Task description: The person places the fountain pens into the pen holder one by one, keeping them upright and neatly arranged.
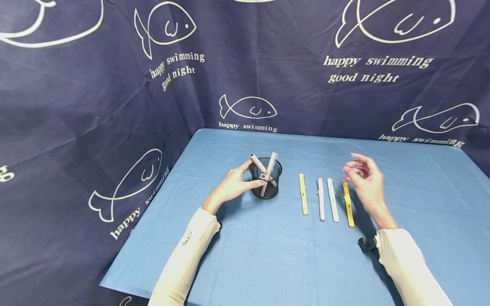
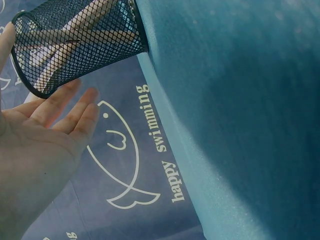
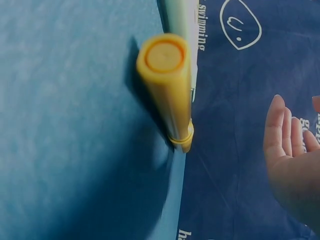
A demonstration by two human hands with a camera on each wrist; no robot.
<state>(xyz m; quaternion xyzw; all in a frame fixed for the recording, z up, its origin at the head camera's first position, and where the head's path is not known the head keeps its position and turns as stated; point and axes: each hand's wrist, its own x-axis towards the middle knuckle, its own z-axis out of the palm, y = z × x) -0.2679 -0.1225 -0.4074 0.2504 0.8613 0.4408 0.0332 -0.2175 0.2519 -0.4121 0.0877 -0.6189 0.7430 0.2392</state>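
Observation:
A black mesh pen cup stands upright with pale pens leaning inside it. My left hand grips the cup near its rim, thumb on the near side and fingers at the far side. In the left wrist view, the mesh cup lies between thumb and fingers. My right hand hovers just beyond the yellow pen, fingers loosely bent with nothing between them. In the right wrist view, the yellow pen lies apart from the right hand.
Left of the yellow pen lie a pale green pen, a pale pink pen and a light yellow pen, roughly side by side. All rest on a blue cloth-covered table. A dark blue fish-print curtain hangs behind and at left.

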